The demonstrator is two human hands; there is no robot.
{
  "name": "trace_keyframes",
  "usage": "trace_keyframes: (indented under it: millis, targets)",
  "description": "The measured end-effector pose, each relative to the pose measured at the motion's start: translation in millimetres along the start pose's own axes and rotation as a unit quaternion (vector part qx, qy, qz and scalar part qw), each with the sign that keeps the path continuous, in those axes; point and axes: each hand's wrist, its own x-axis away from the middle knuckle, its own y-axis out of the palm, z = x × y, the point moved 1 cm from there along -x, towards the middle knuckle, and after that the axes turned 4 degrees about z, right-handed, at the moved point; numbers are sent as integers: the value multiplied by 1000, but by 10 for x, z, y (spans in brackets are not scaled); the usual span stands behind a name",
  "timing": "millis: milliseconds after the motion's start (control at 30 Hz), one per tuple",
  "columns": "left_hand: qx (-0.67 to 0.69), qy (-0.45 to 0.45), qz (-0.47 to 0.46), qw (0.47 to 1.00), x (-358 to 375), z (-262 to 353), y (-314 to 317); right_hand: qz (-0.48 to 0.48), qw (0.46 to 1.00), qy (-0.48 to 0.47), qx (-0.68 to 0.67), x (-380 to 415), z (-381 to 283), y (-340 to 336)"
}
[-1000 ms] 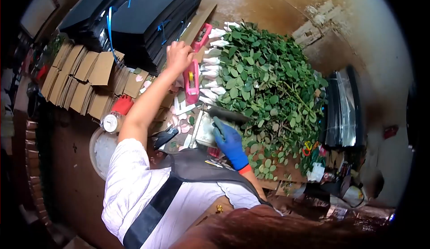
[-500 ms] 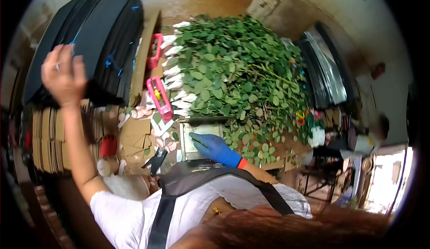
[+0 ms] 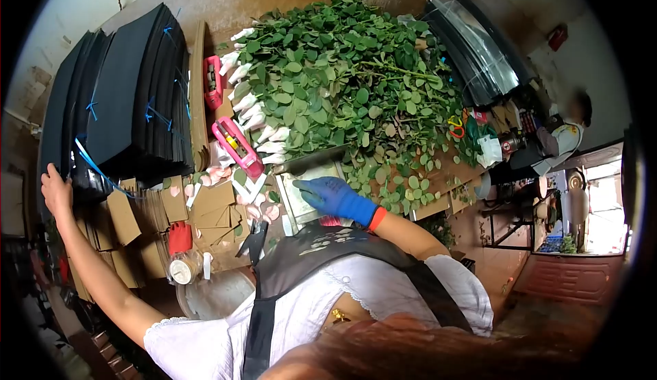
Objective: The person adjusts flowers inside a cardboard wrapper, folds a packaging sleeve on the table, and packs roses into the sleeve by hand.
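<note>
My bare left hand [image 3: 57,192] is stretched far out to the left, at the lower corner of the leftmost black sheets [image 3: 63,120]. Its thumb and fingers close around the edge there; how many sheets lie between them I cannot make out. In front of my apron, my right hand [image 3: 332,197] wears a blue glove and lies flat, fingers stretched out, over a shallow metal-framed tray [image 3: 287,210]. Just beyond it spreads a big pile of leafy green stems [image 3: 356,93], with white-wrapped heads [image 3: 252,115] along its left side.
Two pink tape dispensers [image 3: 237,146] stand left of the stems. Cut cardboard pieces [image 3: 213,207], a red object [image 3: 181,238] and a lidded cup [image 3: 183,269] are nearer me. Scissors [image 3: 456,127] lie right of the stems. Plastic-wrapped black sheets [image 3: 472,51] stand behind. Another person [image 3: 564,140] is at far right.
My left hand has come down and out to the left, from in front of the black stacks to their lower corner. My gloved hand stays at the tray. The camera view has shifted.
</note>
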Motion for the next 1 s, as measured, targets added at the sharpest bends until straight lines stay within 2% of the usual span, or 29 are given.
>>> trace_keyframes:
  millis: [100, 133, 167, 233, 267, 300, 333, 367, 400, 433, 467, 500, 600, 667, 700, 767, 867, 933, 1000]
  targets:
    - [174, 161, 1, 972, -106, -252, 114, 26, 999, -35, 10, 33, 35, 24]
    - [187, 177, 13, 966, -121, -289, 60, 60, 996, -70, 9, 50, 50, 52]
    - [169, 152, 66, 972, -92, -329, 10, 54, 996, -72, -7, 62, 67, 66]
    - [165, 129, 188, 960, 256, 188, -873, 42, 996, -71, -31, 0, 69, 39]
    - [244, 96, 213, 941, 596, 643, -1439, 33, 997, -62, -42, -17, 32, 7]
    - [398, 109, 234, 880, 860, 1000, -1797, 22, 997, -52, -53, -19, -22, -28]
    - [493, 164, 265, 813, 1108, 1345, -2073, 80, 991, -80, -66, -66, -138, -101]
    - [498, 205, 302, 787, 1397, 1714, -2367, 137, 981, -109, -80, -162, -316, -213]
    - [522, 179, 266, 790, 1698, 1998, -2505, 193, 967, -137, -93, -228, -502, -359]
    - [482, 203, 309, 794, 1996, 2290, -2646, 209, 964, -148, -78, -255, -717, -571]
    - [471, 256, 371, 758, 2219, 2572, -2686, 226, 959, -160, -61, -277, -881, -760]
    - [481, 266, 372, 748, 2493, 2819, -2774, 272, 946, -173, -46, -282, -933, -846]
    - [591, 306, 344, 663, 3198, 3383, -2771, 364, 910, -197, 6, -211, -775, -1180]
    - [682, 366, 327, 542, 3433, 3629, -2756, 279, 922, -260, -75, 27, -437, -1630]
    - [586, 371, 389, 606, 3469, 3553, -2750, 297, 920, -250, -56, 201, -396, -1847]
    - [479, 305, 516, 641, 3321, 3500, -2476, 329, 923, -189, -55, 576, -197, -2152]
    - [447, 250, 447, 734, 3101, 3282, -2412, 390, 914, -64, -91, 1138, 245, -2435]
    - [474, 255, 336, 773, 3013, 3159, -2164, 452, 885, -22, -107, 1426, 408, -2563]
    - [425, 207, 211, 856, 3019, 3074, -1922, 510, 854, -8, -105, 1586, 433, -2706]
